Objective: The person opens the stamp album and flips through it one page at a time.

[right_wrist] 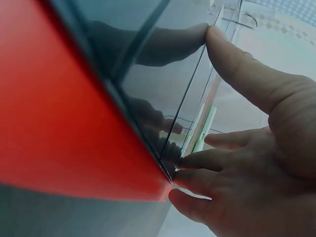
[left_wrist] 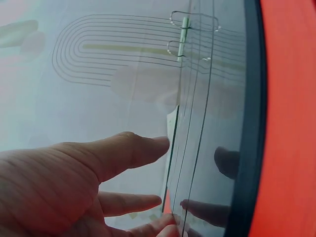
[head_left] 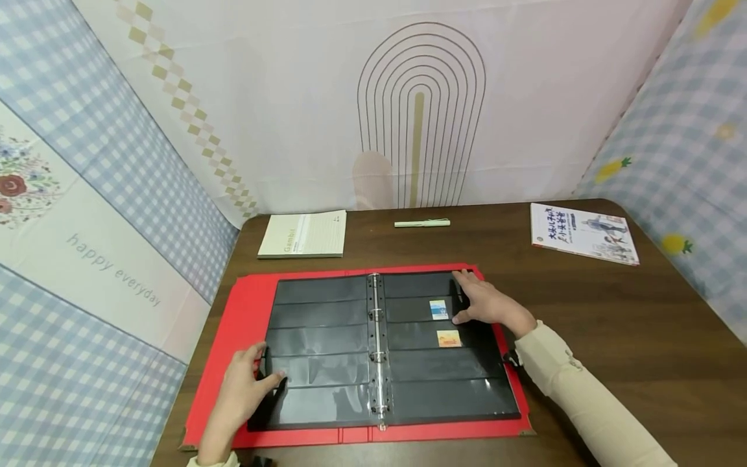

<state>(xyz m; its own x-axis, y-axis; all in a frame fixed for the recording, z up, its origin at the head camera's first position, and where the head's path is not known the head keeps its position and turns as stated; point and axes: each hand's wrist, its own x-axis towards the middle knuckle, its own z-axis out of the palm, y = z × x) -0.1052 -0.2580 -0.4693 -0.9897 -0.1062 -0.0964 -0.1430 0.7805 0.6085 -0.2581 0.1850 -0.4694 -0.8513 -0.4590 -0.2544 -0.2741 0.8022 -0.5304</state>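
A red ring binder point(head_left: 233, 324) lies spread on the table, its black pocket pages point(head_left: 327, 337) joined along a metal ring spine point(head_left: 378, 350). Two small stamp-like cards sit in the right page's pockets: a blue and white one point(head_left: 439, 310) and an orange one point(head_left: 449, 338). My left hand point(head_left: 239, 389) is at the left page's outer edge, thumb over the page and fingers spread. At the upper right of the right page, my right hand point(head_left: 484, 301) touches the sheet with its thumb, just beside the blue card. In the right wrist view its fingers point(right_wrist: 202, 160) reach the page's corner.
Behind the binder are a cream notebook point(head_left: 303, 235) on the left and a pale green pen point(head_left: 423, 223) in the middle. A white picture booklet point(head_left: 585, 233) lies at the back right. Patterned cloth point(head_left: 292, 117) hangs behind the wooden table point(head_left: 642, 337).
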